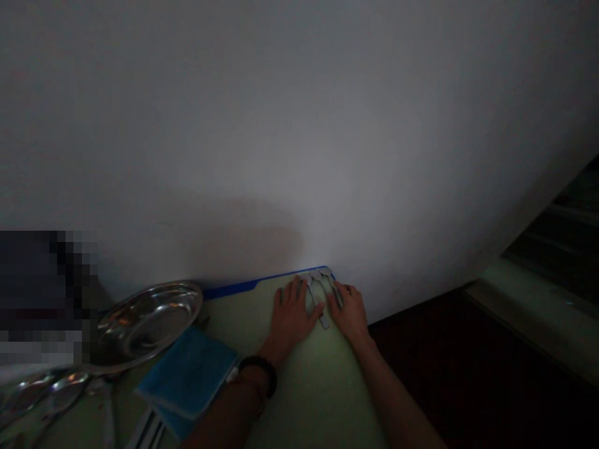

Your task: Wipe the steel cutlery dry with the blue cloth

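Both my hands rest on a pale green table [304,386] near its far right corner, by the white wall. My left hand [291,315] lies flat with fingers stretched out, touching a small bunch of metal spoons [319,293]. My right hand [350,312] lies on the other side of the spoons, fingers extended along their handles. The spoons lie on the table between the two hands, bowls toward the wall. A dark band is on my left wrist.
A steel plate [150,321] leans at the left, with a folded blue cloth [189,377] in front of it. More steel spoons and utensils [51,393] lie at the bottom left. The table's blue edge [234,288] meets the wall. Dark floor lies to the right.
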Demonstrator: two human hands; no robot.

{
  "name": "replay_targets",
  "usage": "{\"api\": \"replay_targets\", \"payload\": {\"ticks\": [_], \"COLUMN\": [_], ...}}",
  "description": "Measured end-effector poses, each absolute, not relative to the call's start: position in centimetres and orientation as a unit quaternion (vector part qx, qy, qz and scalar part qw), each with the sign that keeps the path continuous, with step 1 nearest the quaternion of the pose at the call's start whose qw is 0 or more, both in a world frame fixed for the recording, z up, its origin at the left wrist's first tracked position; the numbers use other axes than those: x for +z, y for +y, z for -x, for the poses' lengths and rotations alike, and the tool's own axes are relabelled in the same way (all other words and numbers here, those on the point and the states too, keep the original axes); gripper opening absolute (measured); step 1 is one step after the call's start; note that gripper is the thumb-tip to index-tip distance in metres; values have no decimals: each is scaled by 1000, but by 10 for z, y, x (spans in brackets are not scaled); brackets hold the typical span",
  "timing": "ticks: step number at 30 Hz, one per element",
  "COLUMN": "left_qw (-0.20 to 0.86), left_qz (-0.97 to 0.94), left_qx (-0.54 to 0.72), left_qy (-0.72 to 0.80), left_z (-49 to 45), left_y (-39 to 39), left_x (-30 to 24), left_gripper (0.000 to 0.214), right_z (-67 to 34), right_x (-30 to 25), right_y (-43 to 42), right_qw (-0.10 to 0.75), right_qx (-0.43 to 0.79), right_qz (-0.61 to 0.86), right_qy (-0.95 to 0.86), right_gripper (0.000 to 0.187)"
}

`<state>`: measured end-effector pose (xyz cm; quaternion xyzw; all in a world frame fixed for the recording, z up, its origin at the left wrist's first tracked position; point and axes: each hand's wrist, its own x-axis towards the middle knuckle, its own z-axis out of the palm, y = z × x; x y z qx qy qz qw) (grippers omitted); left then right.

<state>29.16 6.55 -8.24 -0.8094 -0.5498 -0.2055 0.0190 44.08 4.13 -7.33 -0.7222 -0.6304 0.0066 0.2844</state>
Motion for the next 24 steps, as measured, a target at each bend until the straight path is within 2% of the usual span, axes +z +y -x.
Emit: {"api": "replay_targets", "payload": {"ticks": [4,11,18,24], "left_qw": [10,9,27,40], "left_qz": [813,816,813,809], "left_qx": [-199,-203,-233,-242], "left_qy": [-547,-542,-533,-535], "left_z": [-292,-293,-299,-298], "left_y": [72,74,81,79], "left_x": [-85,-82,-79,-78], "left_gripper": [61,62,41,39], "right_z": [-438,-433,-435,-434], "right_x": [-75,-73,-72,-68], "right_y": [41,40,42,42], "right_qw": [280,296,304,290], "right_qx": [26,41,50,66], "right_qz": [699,690,695,721], "right_qy": [-658,-659,-650,-627], "right_gripper": [31,32,33,33]}}
